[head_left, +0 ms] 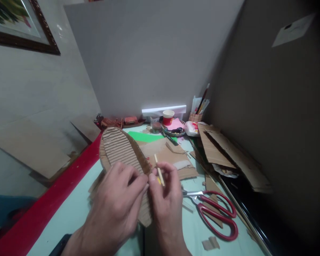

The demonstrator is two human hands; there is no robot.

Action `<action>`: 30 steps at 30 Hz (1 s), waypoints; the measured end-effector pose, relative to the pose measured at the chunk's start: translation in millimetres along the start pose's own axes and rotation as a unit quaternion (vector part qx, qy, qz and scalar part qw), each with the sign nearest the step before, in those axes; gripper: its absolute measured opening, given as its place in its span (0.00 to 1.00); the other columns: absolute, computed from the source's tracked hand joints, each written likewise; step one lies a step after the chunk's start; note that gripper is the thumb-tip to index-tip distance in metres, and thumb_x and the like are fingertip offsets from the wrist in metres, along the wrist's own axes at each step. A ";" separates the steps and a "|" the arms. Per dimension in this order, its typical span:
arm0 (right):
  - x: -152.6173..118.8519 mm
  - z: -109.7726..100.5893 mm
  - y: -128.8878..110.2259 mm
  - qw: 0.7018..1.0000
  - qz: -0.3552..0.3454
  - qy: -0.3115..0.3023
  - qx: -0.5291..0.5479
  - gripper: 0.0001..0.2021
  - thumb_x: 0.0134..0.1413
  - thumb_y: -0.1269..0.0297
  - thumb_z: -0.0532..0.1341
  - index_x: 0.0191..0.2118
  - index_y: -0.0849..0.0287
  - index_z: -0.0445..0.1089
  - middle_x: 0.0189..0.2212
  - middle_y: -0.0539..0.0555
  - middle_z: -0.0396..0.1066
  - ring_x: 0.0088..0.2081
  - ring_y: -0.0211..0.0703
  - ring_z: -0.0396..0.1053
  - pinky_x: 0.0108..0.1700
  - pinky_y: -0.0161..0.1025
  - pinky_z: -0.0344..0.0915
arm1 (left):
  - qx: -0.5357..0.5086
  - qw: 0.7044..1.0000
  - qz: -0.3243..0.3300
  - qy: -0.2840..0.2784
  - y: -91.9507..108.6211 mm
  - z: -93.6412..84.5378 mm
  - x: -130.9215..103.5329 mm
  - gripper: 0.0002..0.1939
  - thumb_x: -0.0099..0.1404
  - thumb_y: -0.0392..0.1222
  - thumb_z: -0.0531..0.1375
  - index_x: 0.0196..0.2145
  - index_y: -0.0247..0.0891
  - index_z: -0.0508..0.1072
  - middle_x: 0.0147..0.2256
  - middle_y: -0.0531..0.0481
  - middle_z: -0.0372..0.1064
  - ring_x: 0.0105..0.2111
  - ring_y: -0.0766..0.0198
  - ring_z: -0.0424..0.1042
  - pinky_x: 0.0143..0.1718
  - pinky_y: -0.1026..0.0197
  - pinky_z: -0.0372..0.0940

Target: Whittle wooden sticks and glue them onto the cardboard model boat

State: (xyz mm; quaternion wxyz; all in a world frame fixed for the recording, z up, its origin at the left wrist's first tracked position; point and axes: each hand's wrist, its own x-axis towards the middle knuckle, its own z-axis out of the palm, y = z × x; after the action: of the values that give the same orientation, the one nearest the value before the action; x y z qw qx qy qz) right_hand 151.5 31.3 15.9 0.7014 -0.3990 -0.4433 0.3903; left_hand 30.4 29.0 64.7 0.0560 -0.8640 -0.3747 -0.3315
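Observation:
A boat-shaped piece of corrugated cardboard (121, 147) with a raised side wall lies slanted under both hands. My left hand (117, 199) is closed, its thumb and fingers pinching the cardboard's right edge. Right beside it, my right hand (166, 199) has its thumb at the same edge, while a thin pale stick (159, 170) is held between its fingers. The fingertips of the two hands nearly meet, and they hide the part of the edge between them.
Red-handled scissors (216, 209) lie right of my hands, near cardboard scraps (210, 243). Behind are a cardboard sheet (186, 172), green paper (144, 137), a red cup (168, 119) and a brush holder (196, 117). Cardboard pieces (216, 149) are stacked at the right.

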 end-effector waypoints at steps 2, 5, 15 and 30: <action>-1.4 -0.4 1.7 1.000 0.002 -0.005 -0.009 0.08 0.64 0.64 0.59 0.48 0.54 0.64 0.37 0.48 0.71 0.40 0.34 0.74 0.42 0.28 0.71 | -0.004 1.000 -0.001 -0.001 -0.9 1.1 1.1 0.09 0.67 0.25 0.53 0.36 0.34 0.70 0.33 0.45 0.64 0.35 0.57 0.58 0.33 0.52 0.56; -1.3 2.0 0.6 1.000 0.006 -0.010 -0.013 0.10 0.63 0.64 0.60 0.48 0.54 0.63 0.37 0.49 0.71 0.39 0.34 0.74 0.41 0.29 0.72 | -0.004 1.000 -0.006 -0.003 -3.6 2.0 2.1 0.08 0.66 0.26 0.53 0.35 0.34 0.70 0.33 0.45 0.64 0.35 0.56 0.58 0.33 0.51 0.57; 4.9 9.2 -11.8 0.995 0.091 0.049 0.002 0.14 0.53 0.61 0.65 0.44 0.56 0.64 0.36 0.50 0.68 0.35 0.38 0.73 0.36 0.34 0.72 | 0.067 0.957 -0.144 0.243 -14.4 7.2 -35.7 0.21 0.61 0.28 0.65 0.49 0.48 0.71 0.52 0.45 0.64 0.49 0.49 0.68 0.43 0.44 0.69; -6.1 11.8 2.4 0.997 0.068 0.030 0.038 0.15 0.59 0.59 0.64 0.48 0.52 0.61 0.40 0.51 0.66 0.43 0.44 0.74 0.46 0.41 0.72 | -0.086 0.918 -0.334 0.198 -3.8 25.2 -41.5 0.17 0.68 0.38 0.57 0.54 0.44 0.67 0.47 0.46 0.71 0.40 0.63 0.76 0.41 0.64 0.75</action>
State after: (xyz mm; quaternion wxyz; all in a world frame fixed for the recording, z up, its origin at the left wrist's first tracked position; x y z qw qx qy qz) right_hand 138.2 29.2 15.2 0.7008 -0.4130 -0.3788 0.4414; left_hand 20.4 15.1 19.1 -0.0591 -0.6070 -0.5928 -0.5260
